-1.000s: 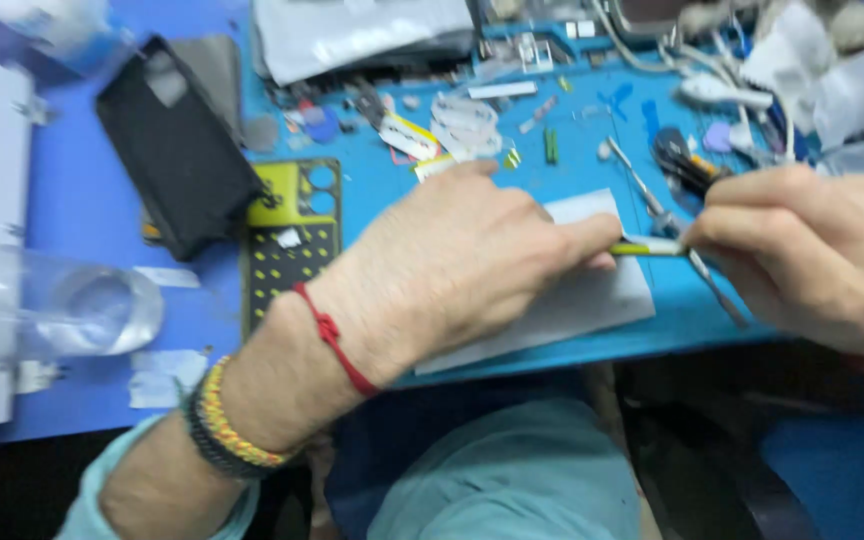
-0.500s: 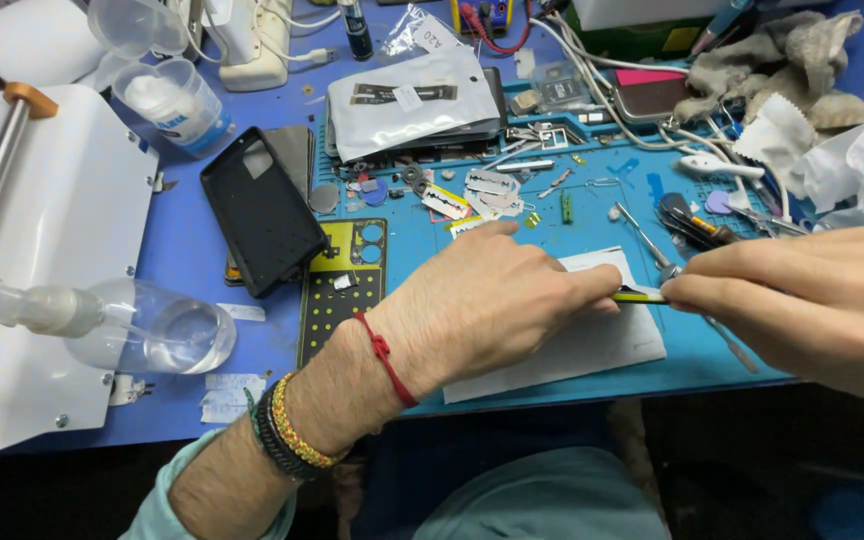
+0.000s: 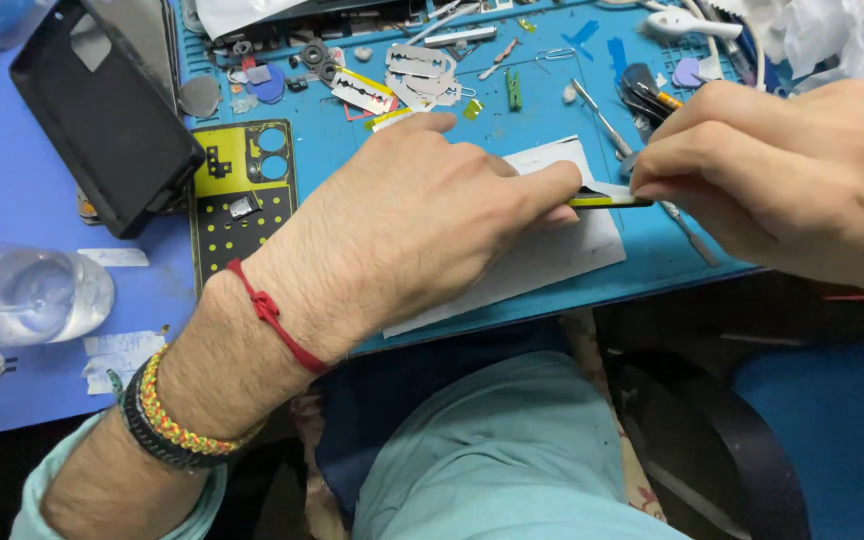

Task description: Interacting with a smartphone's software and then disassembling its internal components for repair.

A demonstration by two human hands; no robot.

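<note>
- The thin strip (image 3: 610, 200), yellow and black, sits pinched between the two hands, just above the near right corner of the white card (image 3: 552, 250).
- It looks light, slim and flat, probably a little springy and easy to bend or let slip; I judge it best held by its two ends with fingertips, not squeezed across the middle.
- The left hand (image 3: 422, 230) lies over the white card, its grip closed on the strip's left end between forefinger and thumb.
- The right hand (image 3: 782, 180) comes in from the right of the card, its grip clenched on the strip's other end; only the short middle part shows between the two grips.
- The white card rests on a blue mat (image 3: 352, 150) at the near edge of the counter (image 3: 12, 230).
- Beyond the card lie razor blades (image 3: 362, 92), small screws and metal tools (image 3: 602, 125).
- Left of the card lies a yellow and black stencil plate (image 3: 242, 200), and further left a black phone case (image 3: 102, 110) and a clear bottle (image 3: 22, 295).
</note>
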